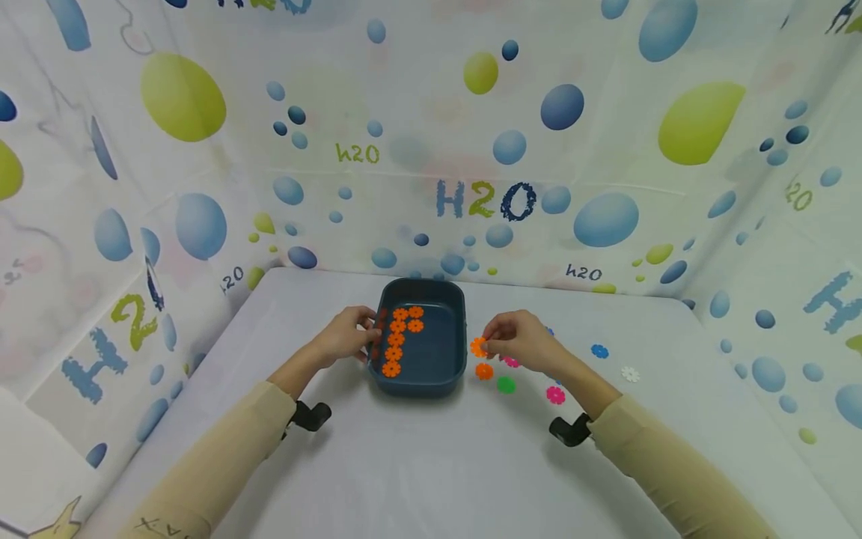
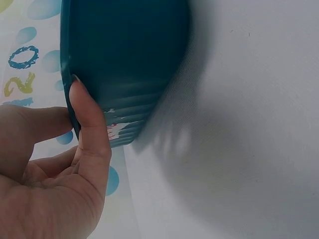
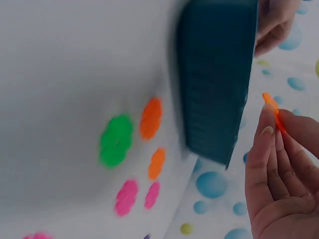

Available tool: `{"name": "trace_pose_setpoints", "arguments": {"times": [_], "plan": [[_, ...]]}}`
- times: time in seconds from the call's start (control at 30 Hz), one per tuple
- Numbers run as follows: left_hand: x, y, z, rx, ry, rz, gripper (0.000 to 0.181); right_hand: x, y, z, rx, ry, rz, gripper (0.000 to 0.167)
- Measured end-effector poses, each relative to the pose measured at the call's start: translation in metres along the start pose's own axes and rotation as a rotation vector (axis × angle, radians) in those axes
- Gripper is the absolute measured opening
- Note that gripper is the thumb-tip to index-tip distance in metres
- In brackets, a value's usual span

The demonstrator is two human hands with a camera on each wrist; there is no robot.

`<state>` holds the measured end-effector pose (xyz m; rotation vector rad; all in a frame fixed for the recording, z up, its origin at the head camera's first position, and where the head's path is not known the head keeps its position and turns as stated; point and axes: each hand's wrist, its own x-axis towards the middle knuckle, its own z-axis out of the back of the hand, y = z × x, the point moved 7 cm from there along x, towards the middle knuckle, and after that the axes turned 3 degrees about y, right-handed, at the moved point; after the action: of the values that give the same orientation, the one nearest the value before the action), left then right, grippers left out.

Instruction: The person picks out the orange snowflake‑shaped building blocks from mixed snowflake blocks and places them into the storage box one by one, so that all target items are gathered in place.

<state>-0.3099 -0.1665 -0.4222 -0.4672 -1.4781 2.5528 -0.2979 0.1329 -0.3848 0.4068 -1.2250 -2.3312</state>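
Observation:
A dark teal rectangular tub [image 1: 438,352] stands on the table, with several orange flower-shaped pieces [image 1: 394,340] along its left side and top. My left hand [image 1: 343,335] grips the tub's left rim, thumb and fingers on either side of the wall, as the left wrist view shows. Just beyond the right wall, my right hand [image 1: 525,340] pinches one orange flower piece [image 3: 273,110] between thumb and fingertips, above the table. Below that hand lie a loose orange flower [image 1: 484,371] and a green one [image 1: 506,385]. A pink flower [image 1: 512,362] is partly hidden by the hand.
Farther right on the white table [image 1: 404,464] are another pink flower [image 1: 555,395], a blue one [image 1: 599,351] and a white one [image 1: 630,374]. Bits of blue show around the right hand. A patterned cloth backdrop [image 1: 404,224] rises behind and at both sides.

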Motion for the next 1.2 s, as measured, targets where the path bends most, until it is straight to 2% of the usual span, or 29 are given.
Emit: {"name": "trace_pose_setpoints", "arguments": {"times": [0.17,0.33,0.47,0.73,0.93,1.2], "plan": [[0.000,-0.002,0.001,0.003,-0.007,0.009,0.047,0.022,0.018,-0.019,0.005,-0.012,0.031,0.005],[-0.001,-0.003,0.001,-0.008,-0.013,0.009,0.044,0.044,0.026,-0.038,0.002,-0.029,0.058,0.005],[-0.001,-0.002,0.000,-0.014,-0.005,0.009,0.045,0.058,0.030,-0.052,0.044,-0.030,0.069,0.005],[-0.002,-0.004,0.000,-0.006,-0.003,0.002,0.044,0.083,0.034,-0.071,0.094,-0.076,0.044,0.017],[0.000,0.000,0.000,-0.009,-0.004,0.005,0.042,0.099,0.026,-0.079,0.069,-0.110,-0.002,0.015],[-0.001,-0.002,0.001,-0.012,-0.007,0.001,0.043,0.114,0.012,-0.086,0.020,-0.129,-0.103,0.013]]}}
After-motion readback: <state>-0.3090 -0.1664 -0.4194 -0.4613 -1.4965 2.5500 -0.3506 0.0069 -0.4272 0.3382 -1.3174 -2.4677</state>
